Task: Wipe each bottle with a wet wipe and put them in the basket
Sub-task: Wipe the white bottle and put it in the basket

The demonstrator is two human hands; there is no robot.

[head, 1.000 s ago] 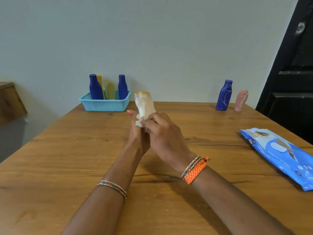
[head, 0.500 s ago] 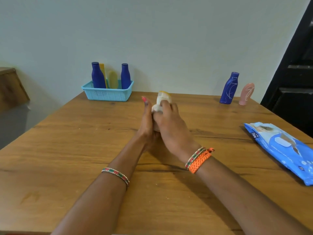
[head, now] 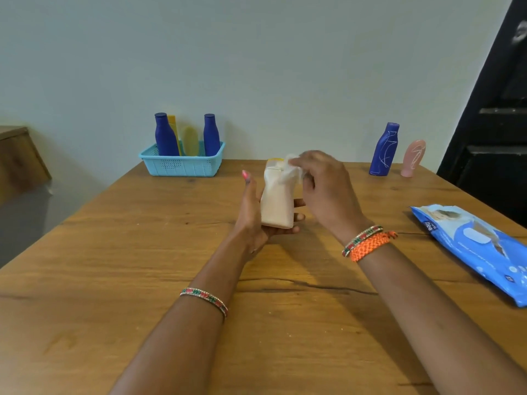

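Above the wooden counter, our left hand grips the cream bottle upright from below, fingers curled round its base, while our right hand pinches a wet wipe against its yellow-capped top; the blue basket sits well beyond.

left hand gripping cream bottle upright above table, right hand pressing wet wipe against its cap end, basket holding four bottles, wipes pack lying right
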